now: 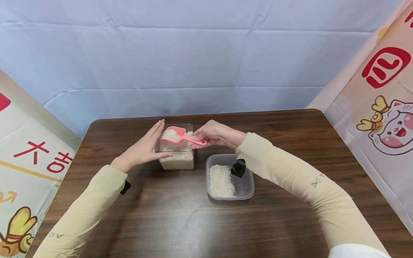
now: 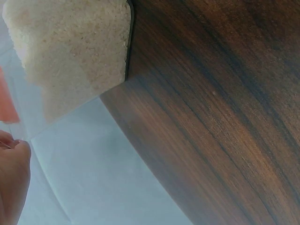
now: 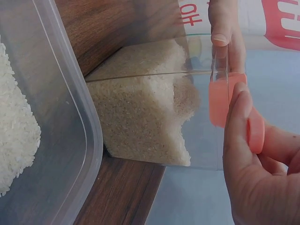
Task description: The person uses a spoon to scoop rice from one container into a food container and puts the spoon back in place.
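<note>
My right hand pinches the handle of a pink scoop. White rice lies in the scoop's bowl, over the mouth of a clear square container. Rice fills the lower part of this container, with a hollow in its surface in the right wrist view. My left hand rests at the container's left rim, its fingers straight along the side and its thumb across the front edge. In the left wrist view only part of that hand shows.
To the right, nearer me, stands a low clear plastic tub with a heap of rice on its left side. My right forearm and a black wrist camera overlap its right side. Dark wood table surrounds both containers.
</note>
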### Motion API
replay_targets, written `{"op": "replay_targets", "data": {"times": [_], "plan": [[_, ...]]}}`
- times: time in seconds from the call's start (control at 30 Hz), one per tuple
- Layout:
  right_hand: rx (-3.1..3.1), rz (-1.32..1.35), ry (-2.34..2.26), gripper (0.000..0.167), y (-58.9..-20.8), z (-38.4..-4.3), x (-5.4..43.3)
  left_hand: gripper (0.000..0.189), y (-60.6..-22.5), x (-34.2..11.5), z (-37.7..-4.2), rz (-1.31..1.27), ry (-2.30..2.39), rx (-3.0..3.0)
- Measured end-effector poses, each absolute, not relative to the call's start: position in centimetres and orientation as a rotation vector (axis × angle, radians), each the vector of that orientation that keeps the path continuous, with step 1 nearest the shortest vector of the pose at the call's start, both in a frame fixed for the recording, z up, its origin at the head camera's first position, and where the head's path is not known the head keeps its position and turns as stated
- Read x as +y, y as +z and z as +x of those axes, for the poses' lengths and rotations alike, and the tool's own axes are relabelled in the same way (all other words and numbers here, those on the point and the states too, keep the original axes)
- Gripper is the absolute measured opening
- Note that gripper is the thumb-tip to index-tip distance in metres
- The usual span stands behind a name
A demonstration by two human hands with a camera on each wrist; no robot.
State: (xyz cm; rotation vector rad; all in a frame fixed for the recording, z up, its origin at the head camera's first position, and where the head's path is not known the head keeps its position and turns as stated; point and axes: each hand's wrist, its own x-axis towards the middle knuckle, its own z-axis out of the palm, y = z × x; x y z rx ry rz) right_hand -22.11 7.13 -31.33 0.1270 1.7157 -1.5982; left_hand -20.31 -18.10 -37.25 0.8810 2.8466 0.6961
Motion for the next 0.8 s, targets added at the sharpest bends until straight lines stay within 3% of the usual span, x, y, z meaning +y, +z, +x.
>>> {"op": "replay_targets", "data": {"times": [0.8], "plan": [[1.736, 0.089, -1.587, 0.037, -31.5, -21.5, 8.4, 0.109, -37.3, -18.2, -20.4, 0.891, 0.708, 2.840]]}}
